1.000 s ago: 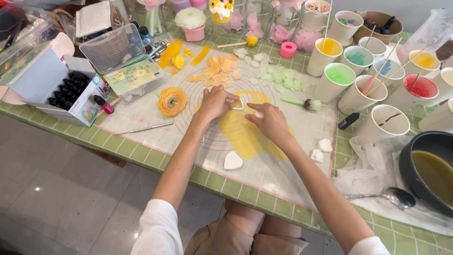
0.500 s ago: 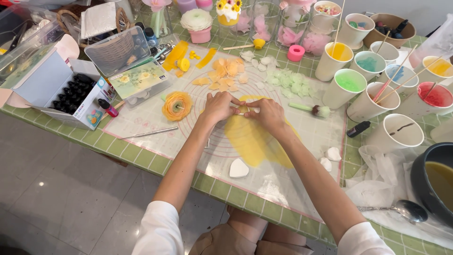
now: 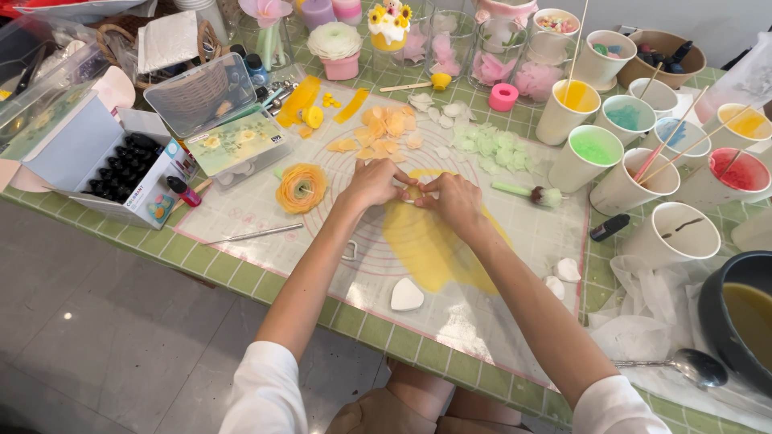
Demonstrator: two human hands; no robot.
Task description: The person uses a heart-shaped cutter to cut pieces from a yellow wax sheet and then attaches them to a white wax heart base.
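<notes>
Both arms reach forward from the bottom of the view, forearms converging so the hands meet over the middle of the translucent work mat (image 3: 265, 210).

Left hand (image 3: 376, 182): palm down, fingers curled, tips pressed onto the thin yellow sheet (image 3: 438, 241) at its far edge. Right hand (image 3: 452, 201): palm down, fingers bent, fingertips touching the left hand's. Something small and pale shows between the fingertips; cannot tell whether it is pinched or just pressed down, or what it is.

The yellow sheet lies flat on the mat, spreading from under the hands back toward the person, mostly under the right forearm.

Around it:
- orange ruffled flower (image 3: 301, 188) on the mat, just left of the left hand
- metal modelling tool (image 3: 256, 234) lying near the left forearm
- small heart-shaped cutter (image 3: 351, 251) just beside the left forearm
- white heart-shaped piece (image 3: 407, 295) on the mat between the two forearms
- orange petals (image 3: 384, 128) and pale green petals (image 3: 490, 146) beyond the hands
- brush with green handle (image 3: 527, 193) right of the right hand
- paper cups of coloured liquid, e.g. green cup (image 3: 593, 157), on the right side of the green tiled surface (image 3: 241, 273)
- open box of small dark bottles (image 3: 121, 165) at far left
</notes>
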